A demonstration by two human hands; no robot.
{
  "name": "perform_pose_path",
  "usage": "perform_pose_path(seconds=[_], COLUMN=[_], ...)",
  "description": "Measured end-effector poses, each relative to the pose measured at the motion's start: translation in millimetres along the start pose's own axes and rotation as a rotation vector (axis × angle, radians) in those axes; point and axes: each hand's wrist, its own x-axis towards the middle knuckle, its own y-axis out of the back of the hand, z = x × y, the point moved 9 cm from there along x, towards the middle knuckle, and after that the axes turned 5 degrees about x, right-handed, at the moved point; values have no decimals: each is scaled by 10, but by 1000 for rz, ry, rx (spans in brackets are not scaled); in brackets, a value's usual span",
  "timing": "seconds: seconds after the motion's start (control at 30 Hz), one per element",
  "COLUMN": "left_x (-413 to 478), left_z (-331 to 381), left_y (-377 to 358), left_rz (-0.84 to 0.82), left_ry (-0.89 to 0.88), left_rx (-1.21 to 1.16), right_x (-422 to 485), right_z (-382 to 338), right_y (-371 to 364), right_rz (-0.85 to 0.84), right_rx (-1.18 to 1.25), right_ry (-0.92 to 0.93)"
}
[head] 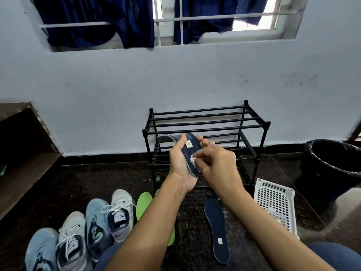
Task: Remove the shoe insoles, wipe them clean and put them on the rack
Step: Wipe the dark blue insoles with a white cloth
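Note:
My left hand [180, 165] grips a dark blue insole [192, 151] from its left side and holds it up in front of the black shoe rack [207, 124]. My right hand [216, 165] pinches a small white wipe [193, 159] against the insole's face. A second dark blue insole [216, 229] lies flat on the dark floor below my right forearm. Two green insoles [143, 202] lie on the floor, partly hidden by my left forearm. The rack's bars are bare.
Several light blue and white sneakers [93, 223] stand in a row at bottom left. A white plastic basket [277, 204] leans at right, beside a black-lined bin [332, 165]. Dark blue clothes [97, 22] hang in the window above. A brown step [21, 169] is at left.

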Motion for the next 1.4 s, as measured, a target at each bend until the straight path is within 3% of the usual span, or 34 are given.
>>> perform_pose_path(seconds=[0.1,0.23,0.3,0.53,0.63,0.7,0.87,0.97,1.07,1.13,1.3,1.4], left_x=[-27,-32,-24,-60,-37,-12,-22,-32,-6,0,-24,-10], left_z=[4,129,159,-43,76,173,86,53,150,185,60,-9], left_y=[-18,64,86,-29,27,84,30,18,84,117,62,51], left_rz=[-23,2,20,-19,-4,22,16,4,16,34,53,38], left_ry=[6,-17,-33,44,18,-12,-21,0,-7,-22,-23,25], left_rx=[4,3,10,77,34,26,123,151,144,131,174,200], right_x=[-43,-131,-146,1,-66,-125,-42,-72,-139,-148,-16,20], right_z=[-69,15,13,-99,-70,-98,-132,-65,15,16,-116,-59], right_y=[27,-89,-107,54,-27,-127,-37,16,-105,-134,-26,82], right_rz=[122,-80,-102,105,-36,-116,74,122,-56,-91,115,199], right_rx=[-6,221,194,-46,147,168,22,103,293,277,-20,23], right_ry=[87,-109,-83,107,-17,-3,131,41,-133,-125,105,49])
